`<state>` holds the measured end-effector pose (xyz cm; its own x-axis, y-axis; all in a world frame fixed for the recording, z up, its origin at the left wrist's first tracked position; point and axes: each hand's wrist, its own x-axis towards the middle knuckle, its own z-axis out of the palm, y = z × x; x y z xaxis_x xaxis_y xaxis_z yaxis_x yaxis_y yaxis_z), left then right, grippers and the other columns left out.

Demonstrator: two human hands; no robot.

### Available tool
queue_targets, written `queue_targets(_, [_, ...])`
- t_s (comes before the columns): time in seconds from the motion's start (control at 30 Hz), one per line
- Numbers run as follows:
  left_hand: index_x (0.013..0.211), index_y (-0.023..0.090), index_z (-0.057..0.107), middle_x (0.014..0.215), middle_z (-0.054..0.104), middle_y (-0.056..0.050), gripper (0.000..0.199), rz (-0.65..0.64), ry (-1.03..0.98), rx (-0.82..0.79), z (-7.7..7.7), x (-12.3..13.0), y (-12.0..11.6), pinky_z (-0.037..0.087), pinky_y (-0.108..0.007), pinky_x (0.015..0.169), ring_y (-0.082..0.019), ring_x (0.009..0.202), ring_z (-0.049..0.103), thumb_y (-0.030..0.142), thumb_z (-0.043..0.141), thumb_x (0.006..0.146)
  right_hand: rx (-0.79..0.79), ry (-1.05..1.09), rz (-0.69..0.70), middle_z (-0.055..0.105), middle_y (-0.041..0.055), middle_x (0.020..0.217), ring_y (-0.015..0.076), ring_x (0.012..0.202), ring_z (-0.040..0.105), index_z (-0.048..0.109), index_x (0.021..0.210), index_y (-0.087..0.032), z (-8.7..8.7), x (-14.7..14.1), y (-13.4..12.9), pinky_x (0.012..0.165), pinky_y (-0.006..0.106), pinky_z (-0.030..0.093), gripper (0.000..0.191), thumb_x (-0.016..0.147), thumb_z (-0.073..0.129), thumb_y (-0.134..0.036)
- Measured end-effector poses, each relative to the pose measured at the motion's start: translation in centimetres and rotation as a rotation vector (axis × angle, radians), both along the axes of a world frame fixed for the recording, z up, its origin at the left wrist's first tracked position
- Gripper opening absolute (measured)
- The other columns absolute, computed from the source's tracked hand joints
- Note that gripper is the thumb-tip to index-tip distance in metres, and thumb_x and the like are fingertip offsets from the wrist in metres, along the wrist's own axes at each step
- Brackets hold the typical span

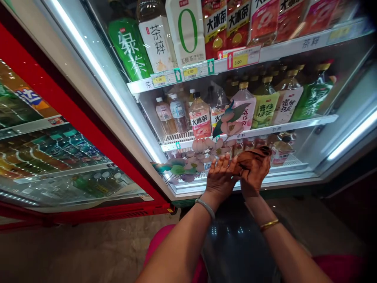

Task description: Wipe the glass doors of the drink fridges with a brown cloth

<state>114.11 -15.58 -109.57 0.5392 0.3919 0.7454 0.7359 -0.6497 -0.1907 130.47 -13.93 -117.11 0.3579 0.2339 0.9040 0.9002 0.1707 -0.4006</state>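
Observation:
My left hand (221,176) is in front of the lower part of a lit drinks cooler, its fingers pointing up and bent over slightly. Close beside it, my right hand (255,176) has its fingers wrapped round a brown, crumpled, cloth-like thing (250,156), whose exact kind I cannot make out. The left thumb side meets the near end of that brown thing. Just beyond my left fingers are pink flowers (206,146) with teal and green leaves (235,113); whether they are a glass decal is unclear. A grey bangle (205,209) circles the left wrist, a gold bracelet (269,225) the right.
Bottled teas fill the cooler's shelves, including a pink-labelled bottle (200,120) and a green bottle (129,45). Price tags line the upper shelf edge (282,49). A red-framed cooler (97,143) stands at left. Below my hands is a dark glossy surface (240,247).

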Motion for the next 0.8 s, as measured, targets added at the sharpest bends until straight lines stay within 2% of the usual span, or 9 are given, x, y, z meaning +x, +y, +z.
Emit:
queue_targets(0.1, [0.165,0.021,0.033,0.167,0.044,-0.012,0.069,-0.037,-0.011,-0.020,0.2,1.5,-0.4,0.024,-0.045,0.131,-0.027,0.157,0.036,0.050,0.050,0.104,-0.001,0.031,-0.058,0.025,0.0246,0.163,0.0406,0.157,0.021,0.030,0.158,-0.023,-1.2,-2.0,-0.1,0.114,0.077,0.035,0.061,0.098,0.042,-0.022])
queue_targets(0.2, [0.166,0.021,0.030,0.169,0.040,-0.012,0.070,-0.052,-0.009,-0.062,0.4,2.3,-0.4,0.026,-0.046,0.131,-0.027,0.158,0.035,0.050,0.047,0.105,-0.030,-0.013,-0.027,0.035,0.0216,0.158,0.0383,0.155,0.027,0.034,0.157,-0.026,-0.4,-3.1,0.4,0.115,0.071,0.039,0.058,0.099,0.041,-0.023])
queue_targets(0.33, [0.166,0.019,0.031,0.170,0.037,-0.013,0.072,-0.104,0.017,-0.058,1.1,3.1,0.0,0.024,-0.047,0.131,-0.029,0.159,0.033,0.054,0.046,0.104,-0.020,0.001,0.002,0.034,0.0215,0.160,0.0419,0.157,0.024,0.049,0.146,-0.023,2.4,0.7,1.4,0.119,0.074,0.032,0.049,0.098,0.047,-0.030])
queue_targets(0.43, [0.166,0.019,0.031,0.168,0.042,-0.013,0.072,-0.121,0.067,-0.067,1.1,3.9,0.5,0.023,-0.047,0.132,-0.029,0.158,0.035,0.054,0.045,0.105,0.054,0.114,-0.074,0.029,0.0224,0.162,0.0431,0.155,0.025,0.042,0.151,-0.022,2.4,3.5,1.3,0.116,0.078,0.031,0.054,0.098,0.048,-0.033])
queue_targets(0.53, [0.167,0.022,0.028,0.165,0.046,-0.011,0.071,-0.084,0.068,-0.078,0.4,5.1,0.9,0.018,-0.047,0.133,-0.028,0.156,0.038,0.054,0.043,0.105,0.046,0.161,-0.105,0.032,0.0237,0.159,0.0421,0.151,0.031,0.035,0.155,-0.021,1.1,2.9,0.1,0.113,0.075,0.037,0.059,0.099,0.046,-0.034])
queue_targets(0.6, [0.167,0.023,0.027,0.164,0.048,-0.011,0.070,-0.055,0.046,-0.072,0.1,5.9,1.1,0.013,-0.048,0.134,-0.027,0.156,0.039,0.054,0.041,0.106,0.021,0.142,-0.073,0.040,0.0215,0.154,0.0397,0.146,0.040,0.041,0.151,-0.023,0.7,1.7,-0.6,0.110,0.070,0.044,0.053,0.100,0.045,-0.036])
queue_targets(0.7, [0.168,0.015,0.022,0.164,0.047,-0.015,0.074,-0.039,-0.005,-0.074,0.4,7.0,1.0,0.004,-0.047,0.134,-0.027,0.157,0.038,0.053,0.038,0.106,-0.012,0.102,-0.012,0.045,0.0201,0.152,0.0397,0.149,0.039,0.051,0.143,-0.023,1.9,2.0,-0.5,0.114,0.068,0.042,0.045,0.102,0.041,-0.038])
queue_targets(0.8, [0.168,0.012,0.018,0.165,0.046,-0.017,0.076,-0.100,-0.009,-0.067,1.2,7.6,0.7,-0.002,-0.044,0.134,-0.027,0.158,0.035,0.051,0.040,0.106,0.016,0.085,-0.048,0.039,0.0207,0.159,0.0403,0.157,0.028,0.049,0.146,-0.022,3.8,5.7,0.3,0.121,0.072,0.030,0.048,0.101,0.041,-0.035])
